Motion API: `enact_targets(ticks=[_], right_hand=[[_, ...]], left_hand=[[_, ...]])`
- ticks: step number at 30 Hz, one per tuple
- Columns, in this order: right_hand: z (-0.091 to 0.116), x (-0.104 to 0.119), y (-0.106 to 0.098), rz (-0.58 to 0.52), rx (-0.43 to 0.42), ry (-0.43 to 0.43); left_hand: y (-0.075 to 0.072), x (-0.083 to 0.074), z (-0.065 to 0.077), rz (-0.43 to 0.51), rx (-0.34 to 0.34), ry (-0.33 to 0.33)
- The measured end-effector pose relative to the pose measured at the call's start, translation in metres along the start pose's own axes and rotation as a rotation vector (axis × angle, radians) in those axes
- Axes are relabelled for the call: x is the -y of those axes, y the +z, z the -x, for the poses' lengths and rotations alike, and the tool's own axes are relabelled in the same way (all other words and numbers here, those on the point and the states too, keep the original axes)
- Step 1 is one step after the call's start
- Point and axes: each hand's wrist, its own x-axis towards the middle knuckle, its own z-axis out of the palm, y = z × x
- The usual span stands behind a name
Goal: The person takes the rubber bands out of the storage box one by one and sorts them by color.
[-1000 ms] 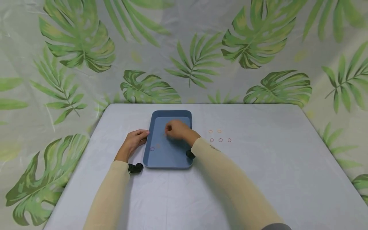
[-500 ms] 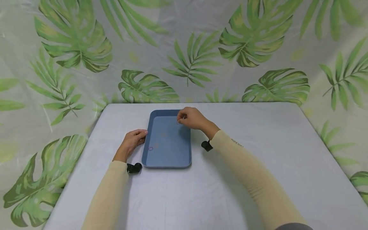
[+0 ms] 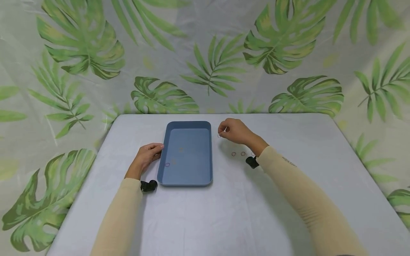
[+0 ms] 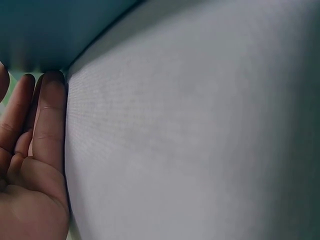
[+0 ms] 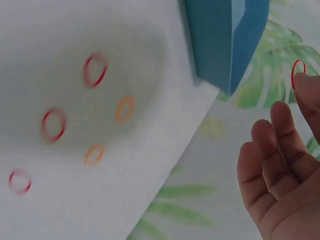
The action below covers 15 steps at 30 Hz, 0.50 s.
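Note:
My right hand (image 3: 238, 131) pinches a small red rubber band (image 5: 298, 74) between thumb and index finger, above the table just right of the blue tray (image 3: 187, 177). The straight fingers of my left hand (image 3: 147, 157) touch the tray's left side. Inside the tray lie a purple rubber band (image 3: 167, 164) and two faint orange rubber bands (image 3: 181, 149). On the table right of the tray, the right wrist view shows three red rubber bands (image 5: 53, 124) and two orange ones (image 5: 125, 109); my right hand and wrist hide the orange ones in the head view.
The table has a white cover (image 3: 192, 220). Behind it hangs a leaf-patterned cloth (image 3: 211, 71). Black wrist cameras sit at my left wrist (image 3: 148, 186) and right wrist (image 3: 252, 162).
My right hand has lifted a red rubber band from the tray and carried it right, past the tray's right edge. My left hand has stayed at the tray's left side.

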Motion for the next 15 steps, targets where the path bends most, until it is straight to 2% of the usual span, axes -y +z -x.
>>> enact_targets(ticks=[15], right_hand=[[0.041, -0.045, -0.023, -0.001, -0.071, 0.075]], left_hand=[[0.0, -0.001, 0.002, 0.002, 0.004, -0.005]])
